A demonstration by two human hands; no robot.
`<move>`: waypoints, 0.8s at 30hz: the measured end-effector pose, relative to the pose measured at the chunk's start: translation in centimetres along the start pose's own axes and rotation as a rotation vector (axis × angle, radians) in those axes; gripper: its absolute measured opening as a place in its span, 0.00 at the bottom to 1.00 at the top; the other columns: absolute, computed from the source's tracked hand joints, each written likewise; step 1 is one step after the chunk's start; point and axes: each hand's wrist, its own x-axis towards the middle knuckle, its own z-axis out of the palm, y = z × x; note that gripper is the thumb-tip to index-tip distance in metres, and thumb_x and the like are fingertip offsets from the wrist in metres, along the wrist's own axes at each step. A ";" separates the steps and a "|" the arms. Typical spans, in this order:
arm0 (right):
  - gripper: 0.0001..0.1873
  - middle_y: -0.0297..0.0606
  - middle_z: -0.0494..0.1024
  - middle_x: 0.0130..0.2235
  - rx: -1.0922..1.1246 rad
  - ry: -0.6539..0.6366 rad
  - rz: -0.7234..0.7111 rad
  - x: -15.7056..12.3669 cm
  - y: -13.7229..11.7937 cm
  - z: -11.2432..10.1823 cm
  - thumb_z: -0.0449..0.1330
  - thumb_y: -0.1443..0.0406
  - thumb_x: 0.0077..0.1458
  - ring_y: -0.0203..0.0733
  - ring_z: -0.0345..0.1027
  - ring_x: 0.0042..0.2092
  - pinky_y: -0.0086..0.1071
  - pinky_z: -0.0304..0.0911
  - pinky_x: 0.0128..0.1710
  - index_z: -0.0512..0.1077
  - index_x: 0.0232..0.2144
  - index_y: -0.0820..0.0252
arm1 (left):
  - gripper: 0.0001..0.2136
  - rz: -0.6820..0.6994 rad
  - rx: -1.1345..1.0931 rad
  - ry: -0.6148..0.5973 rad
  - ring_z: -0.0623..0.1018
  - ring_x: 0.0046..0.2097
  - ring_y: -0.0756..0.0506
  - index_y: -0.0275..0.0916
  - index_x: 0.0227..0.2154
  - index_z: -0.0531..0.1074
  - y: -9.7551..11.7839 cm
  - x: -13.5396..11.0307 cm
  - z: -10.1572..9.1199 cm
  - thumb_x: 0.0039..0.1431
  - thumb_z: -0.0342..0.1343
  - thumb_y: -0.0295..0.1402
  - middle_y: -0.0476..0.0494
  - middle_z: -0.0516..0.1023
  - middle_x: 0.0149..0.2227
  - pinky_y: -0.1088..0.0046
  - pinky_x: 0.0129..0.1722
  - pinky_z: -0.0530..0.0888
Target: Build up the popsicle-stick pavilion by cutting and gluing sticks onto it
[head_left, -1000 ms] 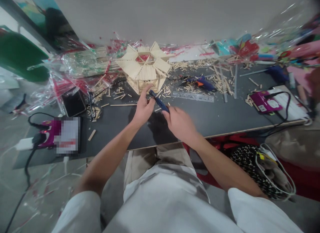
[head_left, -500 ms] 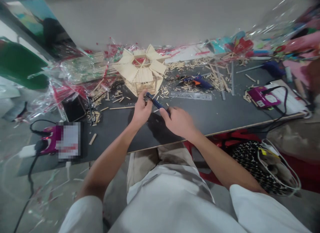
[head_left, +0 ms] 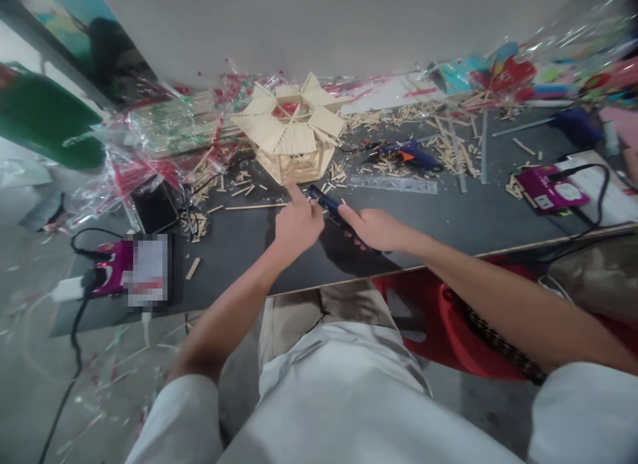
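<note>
My right hand is wrapped round the handles of a blue-handled cutting tool, whose tip points toward a small wooden stick house at the back of the dark board. Beside the tool's tip, my left hand has its index finger stretched toward the base of the house and its other fingers curled; I cannot make out anything in them. A long thin wooden stick lies on the board just left of my left hand.
Cut stick pieces litter the board around the house. A blue glue gun and a clear ruler lie to the right, a purple device with a cable farther right. A phone, crumpled cellophane and a purple charger lie left.
My left hand has let go of the tool's tip and now points its index finger at the house base. My right forearm has swung lower and to the right.
</note>
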 end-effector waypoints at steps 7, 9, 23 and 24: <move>0.39 0.43 0.79 0.27 0.040 -0.124 0.109 -4.2 1.0 -0.2 0.35 0.43 0.76 0.44 0.73 0.28 0.34 0.64 0.36 0.68 0.24 0.56 | 0.20 0.208 0.392 -0.208 0.88 0.48 0.37 0.33 0.65 0.64 3.0 -5.0 -2.4 0.76 0.42 0.25 0.32 0.86 0.42 0.70 0.39 0.77; 0.39 0.42 0.78 0.25 -0.032 -0.148 0.057 -5.0 1.0 0.0 0.35 0.45 0.77 0.44 0.72 0.29 0.35 0.63 0.40 0.67 0.21 0.55 | 0.16 0.212 0.397 -0.234 0.87 0.47 0.37 0.34 0.59 0.69 3.0 -5.8 -2.5 0.77 0.41 0.26 0.33 0.85 0.40 0.71 0.37 0.76; 0.37 0.44 0.79 0.28 -0.363 -0.209 -0.140 -6.8 0.7 3.1 0.35 0.51 0.78 0.45 0.70 0.31 0.37 0.50 0.35 0.73 0.27 0.57 | 0.12 -0.016 0.244 -0.155 0.85 0.40 0.42 0.40 0.40 0.75 1.0 -13.3 -1.5 0.79 0.48 0.30 0.42 0.83 0.34 0.70 0.34 0.69; 0.37 0.45 0.80 0.29 -0.382 -0.210 -0.140 -7.0 0.6 3.1 0.35 0.50 0.78 0.46 0.71 0.32 0.37 0.50 0.34 0.74 0.28 0.57 | 0.12 -0.009 0.246 -0.149 0.85 0.39 0.42 0.40 0.40 0.75 1.0 -13.7 -1.5 0.79 0.47 0.30 0.42 0.82 0.33 0.70 0.34 0.69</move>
